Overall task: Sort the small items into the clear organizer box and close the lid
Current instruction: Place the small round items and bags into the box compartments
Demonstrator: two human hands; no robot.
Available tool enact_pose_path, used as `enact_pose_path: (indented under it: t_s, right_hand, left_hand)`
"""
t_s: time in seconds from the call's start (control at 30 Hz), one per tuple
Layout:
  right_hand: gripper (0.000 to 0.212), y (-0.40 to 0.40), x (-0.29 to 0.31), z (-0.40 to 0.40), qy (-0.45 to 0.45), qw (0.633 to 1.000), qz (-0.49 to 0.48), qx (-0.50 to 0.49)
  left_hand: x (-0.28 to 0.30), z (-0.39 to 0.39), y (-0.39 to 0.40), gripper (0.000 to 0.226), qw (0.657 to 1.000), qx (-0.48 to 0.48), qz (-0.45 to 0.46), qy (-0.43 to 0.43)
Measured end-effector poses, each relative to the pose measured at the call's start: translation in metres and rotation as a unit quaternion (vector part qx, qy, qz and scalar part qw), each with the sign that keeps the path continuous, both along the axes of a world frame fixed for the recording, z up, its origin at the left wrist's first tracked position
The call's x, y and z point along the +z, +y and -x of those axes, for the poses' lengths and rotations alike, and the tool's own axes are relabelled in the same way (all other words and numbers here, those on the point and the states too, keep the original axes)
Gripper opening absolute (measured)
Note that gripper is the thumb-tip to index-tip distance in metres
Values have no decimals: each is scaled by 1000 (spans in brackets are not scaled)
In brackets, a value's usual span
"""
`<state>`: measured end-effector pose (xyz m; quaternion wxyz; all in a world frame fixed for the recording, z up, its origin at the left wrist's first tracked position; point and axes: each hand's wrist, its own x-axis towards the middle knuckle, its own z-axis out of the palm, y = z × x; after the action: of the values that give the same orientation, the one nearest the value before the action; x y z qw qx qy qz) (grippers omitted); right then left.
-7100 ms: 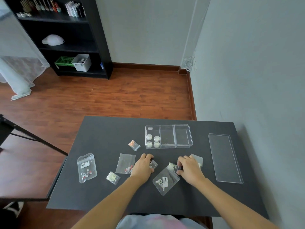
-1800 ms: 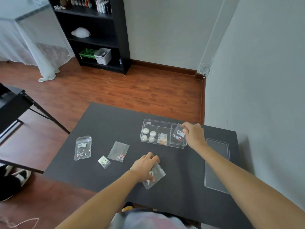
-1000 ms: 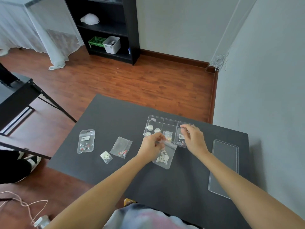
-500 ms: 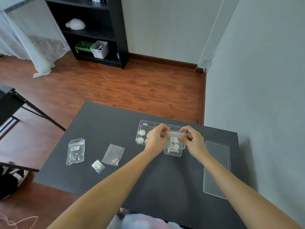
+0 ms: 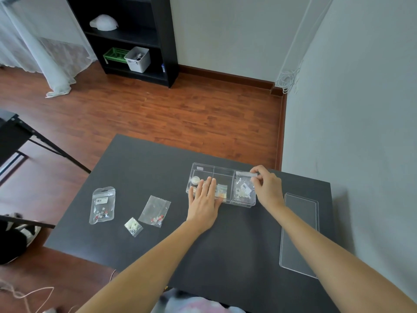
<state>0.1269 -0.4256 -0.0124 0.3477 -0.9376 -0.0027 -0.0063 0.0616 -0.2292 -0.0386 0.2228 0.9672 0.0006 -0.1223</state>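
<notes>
The clear organizer box (image 5: 213, 169) sits open on the black table (image 5: 146, 168), with three compartments. My right hand (image 5: 267, 187) pinches the top of a clear zip bag of white pieces (image 5: 244, 188), which stands in the right compartment. My left hand (image 5: 204, 203) lies flat with fingers spread over the box's left front, holding nothing. A small bag (image 5: 221, 191) lies in the middle compartment and round white items (image 5: 195, 180) in the left one. The clear lid (image 5: 299, 233) lies flat to the right. Three bags remain on the table: a labelled pouch (image 5: 102, 204), a flat bag (image 5: 155, 210), a tiny bag (image 5: 133, 226).
A grey wall runs close along the table's right side. Wooden floor lies beyond the far edge, with a black shelf unit (image 5: 135, 37) at the back. A second black table (image 5: 13, 132) stands to the left.
Half a second ago both hands held the bag above the box. Now my left hand has let go and rests on the box, while my right hand has lowered the bag into the right compartment.
</notes>
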Motion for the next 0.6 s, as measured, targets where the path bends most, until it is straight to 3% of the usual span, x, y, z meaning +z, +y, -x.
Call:
enact_pose_path:
  t_s: [0.27,0.6]
  right_hand:
    - [27,2,-15,5,-48,990,114,72]
    - [33,3,-21,2,-81,942,303,117]
  left_hand:
    - [-11,0,-1,60,1000,12,21,-6]
    - [-9,-2,1,62,1000,5,24,12]
